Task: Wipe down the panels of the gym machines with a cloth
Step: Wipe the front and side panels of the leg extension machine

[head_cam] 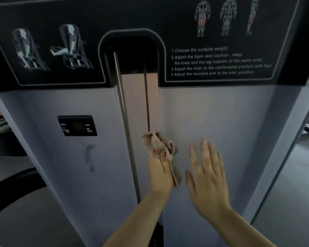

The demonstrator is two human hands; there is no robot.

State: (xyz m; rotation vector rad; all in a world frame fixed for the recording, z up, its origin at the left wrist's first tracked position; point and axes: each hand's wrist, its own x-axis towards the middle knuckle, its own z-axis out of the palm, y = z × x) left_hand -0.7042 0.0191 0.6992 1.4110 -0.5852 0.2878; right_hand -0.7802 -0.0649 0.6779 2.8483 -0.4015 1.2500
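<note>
While the left hand grips a crumpled pink cloth and presses it to the grey shroud panel just right of the central slot, the right hand is held flat beside it, fingers spread and straight, nothing gripped; contact with the panel cannot be told. Further up, left of the steel guide rod, a small rep-counter display is set in the panel, and a smudge is seen below it, so that side is judged not yet wiped. Farthest, the black instruction placard with exercise diagrams is seen untouched by either hand. Progress is judged partial: lower right panel in hand, left side and placard left.
</note>
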